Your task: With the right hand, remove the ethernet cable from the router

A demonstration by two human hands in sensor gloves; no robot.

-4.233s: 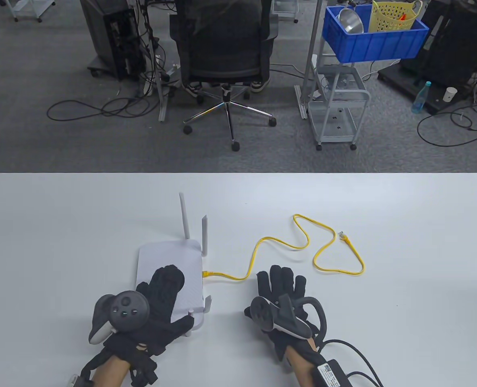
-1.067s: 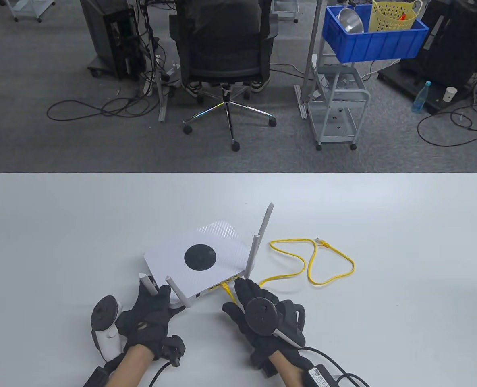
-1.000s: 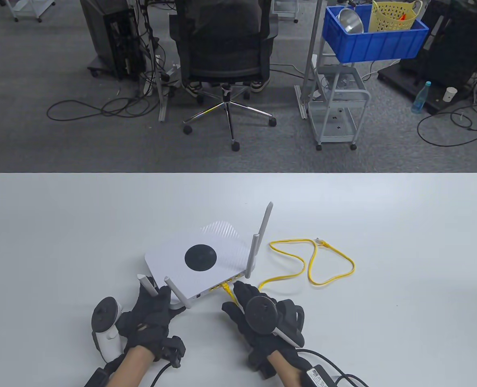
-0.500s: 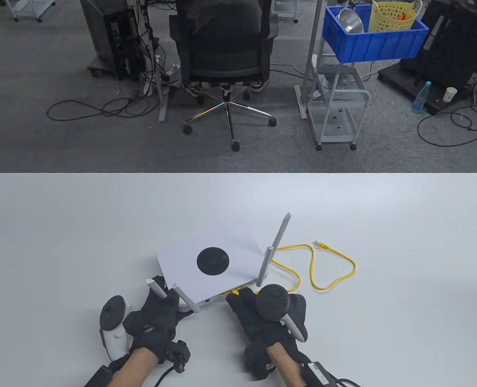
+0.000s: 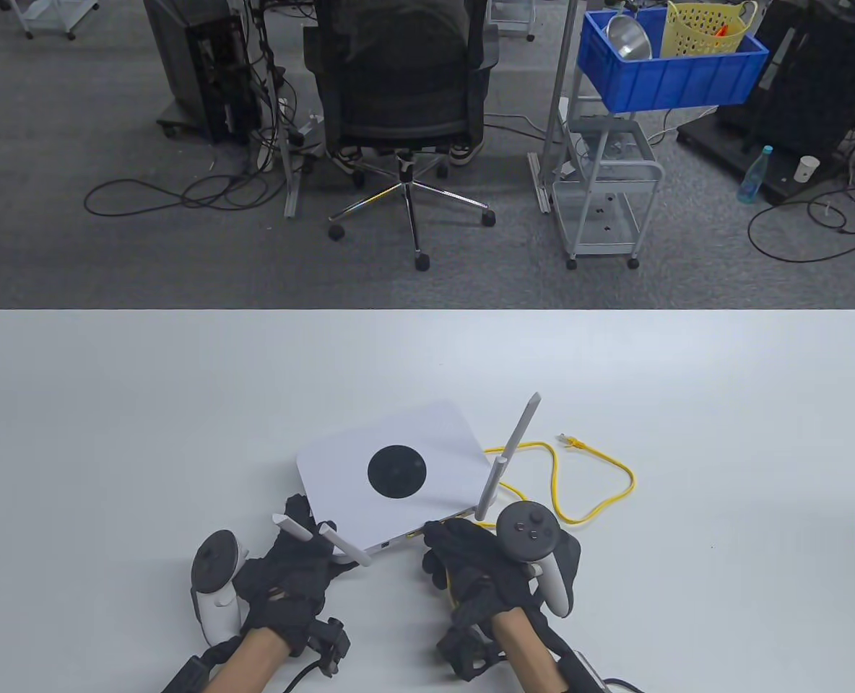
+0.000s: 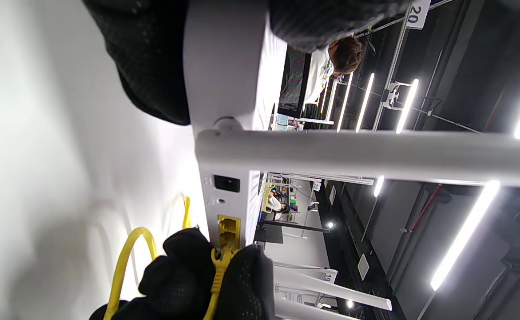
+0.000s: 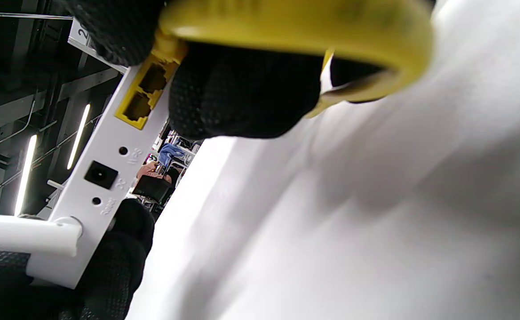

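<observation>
Cable: one yellow ethernet cable, looped on the surface, its plug at the router's rear ports.
Router: one, white, four antennas, tilted.
Right hand: pinches the plug; whether it is seated is unclear.
Left hand: grips the router's near corner.

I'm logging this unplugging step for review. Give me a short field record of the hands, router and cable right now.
router: white, four antennas, near edge lifted off the table
left hand: holds the router's near-left corner
right hand: pinches the yellow ethernet plug at the rear ports
plug state: at the port mouth; seated or free cannot be told
ethernet cable: yellow, loops on the table right of the router, far plug lying free
</observation>
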